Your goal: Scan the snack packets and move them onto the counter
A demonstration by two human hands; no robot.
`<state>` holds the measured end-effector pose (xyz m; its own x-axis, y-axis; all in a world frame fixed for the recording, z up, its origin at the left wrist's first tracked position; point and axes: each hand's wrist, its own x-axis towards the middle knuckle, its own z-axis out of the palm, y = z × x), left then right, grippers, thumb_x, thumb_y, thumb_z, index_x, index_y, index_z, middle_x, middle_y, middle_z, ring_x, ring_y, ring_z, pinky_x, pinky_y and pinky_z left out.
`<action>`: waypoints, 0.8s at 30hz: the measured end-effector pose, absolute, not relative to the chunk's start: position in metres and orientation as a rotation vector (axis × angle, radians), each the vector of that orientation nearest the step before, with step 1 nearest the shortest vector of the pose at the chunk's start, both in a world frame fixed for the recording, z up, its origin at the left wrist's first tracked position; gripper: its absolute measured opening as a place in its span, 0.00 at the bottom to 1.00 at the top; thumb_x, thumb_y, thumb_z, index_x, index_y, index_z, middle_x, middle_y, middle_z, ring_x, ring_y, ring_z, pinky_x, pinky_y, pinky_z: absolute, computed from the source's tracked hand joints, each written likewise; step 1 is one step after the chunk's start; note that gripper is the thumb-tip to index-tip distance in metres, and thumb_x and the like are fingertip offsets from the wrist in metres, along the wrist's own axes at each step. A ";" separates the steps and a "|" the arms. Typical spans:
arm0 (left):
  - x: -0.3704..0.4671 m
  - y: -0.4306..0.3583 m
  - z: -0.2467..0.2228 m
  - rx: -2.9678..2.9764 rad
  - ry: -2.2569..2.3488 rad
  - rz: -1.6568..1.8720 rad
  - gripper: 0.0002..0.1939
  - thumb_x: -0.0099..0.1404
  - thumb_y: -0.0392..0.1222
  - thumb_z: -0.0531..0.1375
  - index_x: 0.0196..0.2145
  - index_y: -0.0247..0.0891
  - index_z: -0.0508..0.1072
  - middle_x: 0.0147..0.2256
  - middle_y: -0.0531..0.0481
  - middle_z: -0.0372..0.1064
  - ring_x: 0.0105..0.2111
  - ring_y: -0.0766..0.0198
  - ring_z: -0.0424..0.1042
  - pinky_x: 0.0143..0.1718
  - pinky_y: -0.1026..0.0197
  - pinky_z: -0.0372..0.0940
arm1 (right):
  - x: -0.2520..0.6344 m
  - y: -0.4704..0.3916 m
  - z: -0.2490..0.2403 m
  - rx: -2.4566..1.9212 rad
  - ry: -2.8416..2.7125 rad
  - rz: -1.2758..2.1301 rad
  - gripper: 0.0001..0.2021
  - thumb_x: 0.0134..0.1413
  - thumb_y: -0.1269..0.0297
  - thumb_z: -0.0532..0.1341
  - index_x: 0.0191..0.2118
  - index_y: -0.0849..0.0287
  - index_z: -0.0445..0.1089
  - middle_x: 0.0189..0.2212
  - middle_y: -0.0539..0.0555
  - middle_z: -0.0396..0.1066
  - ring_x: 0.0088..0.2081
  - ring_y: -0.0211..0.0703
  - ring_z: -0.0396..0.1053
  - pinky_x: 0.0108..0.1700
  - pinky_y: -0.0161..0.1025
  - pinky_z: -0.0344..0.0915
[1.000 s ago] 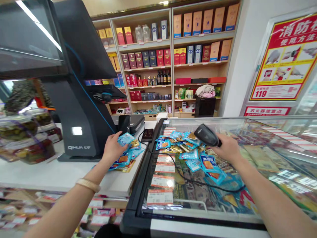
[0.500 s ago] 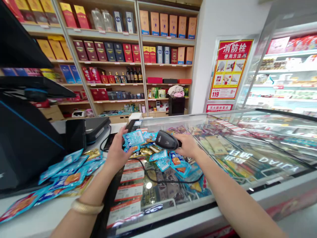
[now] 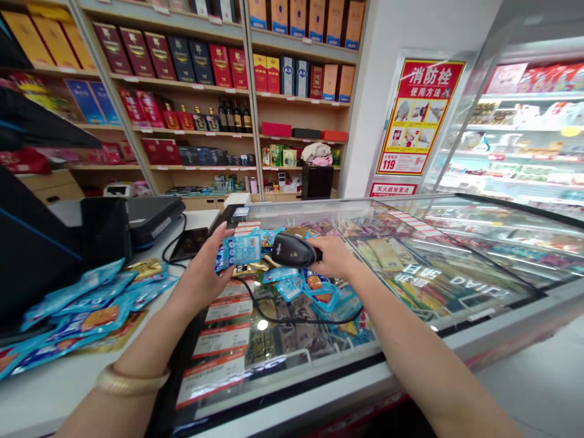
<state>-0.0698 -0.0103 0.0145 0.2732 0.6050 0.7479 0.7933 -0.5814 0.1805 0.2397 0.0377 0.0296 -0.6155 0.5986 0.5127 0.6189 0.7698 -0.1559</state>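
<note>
My left hand (image 3: 205, 267) is closed on a blue snack packet (image 3: 244, 249), whose printed back with a pale label faces the scanner. In my right hand (image 3: 335, 258) is a black barcode scanner (image 3: 294, 250), its head pointing left at the packet, close to it. Below the scanner, several blue and gold snack packets (image 3: 322, 289) lie in a heap on the glass top of the chest freezer (image 3: 283, 371). The scanner's black cable (image 3: 292, 320) loops over the glass. Another pile of blue packets (image 3: 91, 310) rests on the white counter to the left of my left arm.
At the far left stands a dark checkout machine (image 3: 31, 243), with a black flat-topped device (image 3: 155, 219) behind the pile. A phone-like black slab (image 3: 190, 243) lies near my left hand. Price labels (image 3: 221, 337) line the freezer's left side. Shelves of boxed bottles (image 3: 182, 58) fill the back wall.
The camera view has tilted down and shifted slightly. The packet in my left hand has turned to a more level, flatter-facing position before the scanner. My right hand keeps its hold on the scanner.
</note>
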 end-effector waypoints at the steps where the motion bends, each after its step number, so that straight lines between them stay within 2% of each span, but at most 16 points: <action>1: -0.069 -0.011 0.015 -2.311 -1.295 -1.190 0.46 0.61 0.36 0.59 0.69 0.43 0.37 0.60 0.39 0.60 0.58 0.51 0.65 0.58 0.46 0.62 | 0.239 0.037 0.030 -0.908 -2.411 -0.052 0.10 0.47 0.63 0.64 0.38 0.57 0.74 0.33 0.54 0.77 0.36 0.46 0.73 0.36 0.35 0.60; 24: -0.069 -0.011 0.012 -2.296 -1.377 -1.143 0.46 0.60 0.37 0.59 0.69 0.41 0.38 0.61 0.40 0.60 0.59 0.51 0.64 0.60 0.46 0.60 | 0.236 0.034 0.031 -0.892 -2.429 -0.051 0.09 0.48 0.61 0.64 0.37 0.56 0.73 0.33 0.53 0.77 0.37 0.46 0.74 0.35 0.35 0.59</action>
